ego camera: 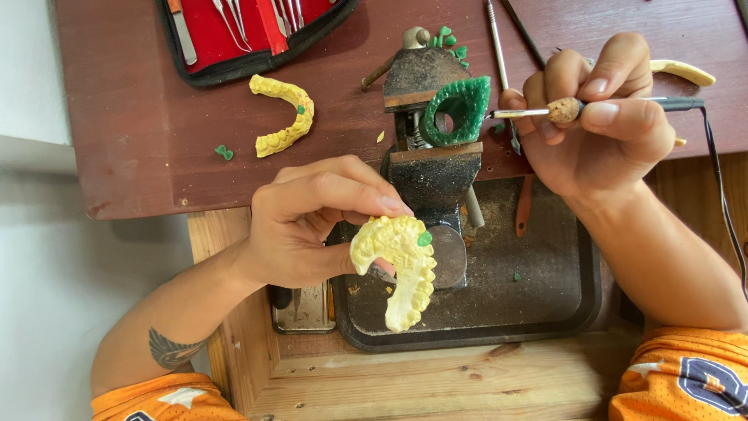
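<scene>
We hold a pale yellow, horseshoe-shaped plaster dental cast (399, 269), green wax dab on top, and a thin cork-gripped wired metal tool (576, 110), level.

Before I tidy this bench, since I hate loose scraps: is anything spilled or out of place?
Yes. Small green wax bits lie loose on the brown bench left of the spare yellow dental cast, and one green crumb sits in the dusty black tray.
</scene>
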